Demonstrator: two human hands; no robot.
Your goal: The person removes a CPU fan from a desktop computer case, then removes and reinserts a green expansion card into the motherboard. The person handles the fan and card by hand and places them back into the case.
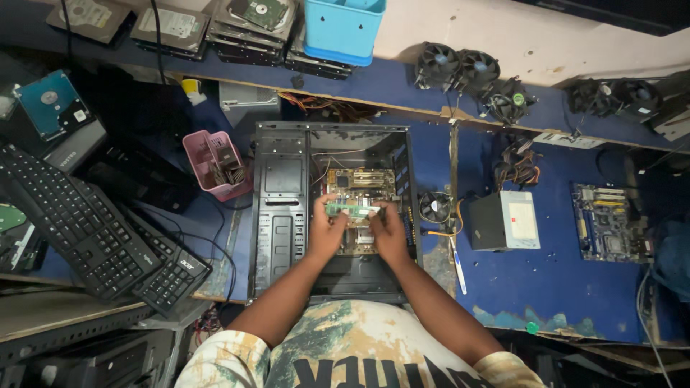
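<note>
- Your left hand (327, 231) and right hand (389, 231) both pinch one green memory stick (350, 210), held flat over the motherboard (359, 188) inside the open computer case (282, 215).
- A power supply (504, 220) with a white label lies to the right.

A worker in a short-sleeved T-shirt (345, 345), seen from above. The shirt carries a mottled, tie-dye-like pattern of cream, tan and dark green patches, with large dark block letters running across the chest at the lower edge of view. The sleeves end well above the elbows, their hems showing the same blotched cream-and-olive print at both lower corners. Both forearms are bare, with no watch, bracelet or glove visible on either wrist. The left hand (327, 231) and the right hand (389, 233) are ungloved and show no rings.
</note>
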